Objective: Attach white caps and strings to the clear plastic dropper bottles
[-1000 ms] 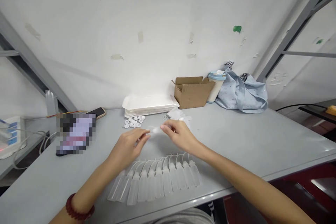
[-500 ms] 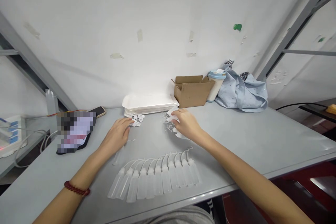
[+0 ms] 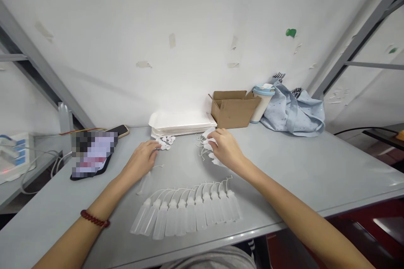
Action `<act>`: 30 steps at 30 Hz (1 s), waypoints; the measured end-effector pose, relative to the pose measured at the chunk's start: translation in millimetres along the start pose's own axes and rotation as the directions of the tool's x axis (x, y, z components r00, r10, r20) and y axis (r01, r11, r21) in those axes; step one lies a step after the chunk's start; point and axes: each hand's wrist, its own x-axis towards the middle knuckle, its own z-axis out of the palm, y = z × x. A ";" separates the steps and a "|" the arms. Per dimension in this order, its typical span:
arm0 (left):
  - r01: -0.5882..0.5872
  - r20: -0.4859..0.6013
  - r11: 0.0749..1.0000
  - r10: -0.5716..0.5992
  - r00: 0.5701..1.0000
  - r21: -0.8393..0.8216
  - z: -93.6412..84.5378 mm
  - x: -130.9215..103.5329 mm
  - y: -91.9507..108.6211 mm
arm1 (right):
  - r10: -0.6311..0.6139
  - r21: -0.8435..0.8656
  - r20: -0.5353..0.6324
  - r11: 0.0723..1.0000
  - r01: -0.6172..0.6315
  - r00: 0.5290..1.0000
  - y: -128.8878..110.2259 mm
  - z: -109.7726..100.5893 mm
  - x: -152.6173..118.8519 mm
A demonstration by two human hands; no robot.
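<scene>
My left hand rests on the table with its fingers bent together at a small pile of white round caps. Whatever its fingertips grip is hidden. Below that hand lies a single translucent bottle, partly covered. At a heap of white pieces with thin curved strands, my right hand has thumb and forefinger closed around a white piece whose kind is unclear. Several translucent bottles, each with a thin curved tail at its top, lie side by side nearer to me.
Behind the hands is a stack of flat white cartons, beside an open cardboard box. A lidded cup and a light blue cloth bag stand further right. A phone lies left, near a power strip.
The view has shifted slightly. Both hands stay at their piles, with only small finger movement, and the row of bottles looks unchanged.
</scene>
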 end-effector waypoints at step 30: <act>0.067 0.153 0.864 0.012 0.988 -0.499 -26.0 -14.6 84.1 | -0.374 0.274 -0.354 0.835 0.478 0.857 -23.5 14.1 -17.3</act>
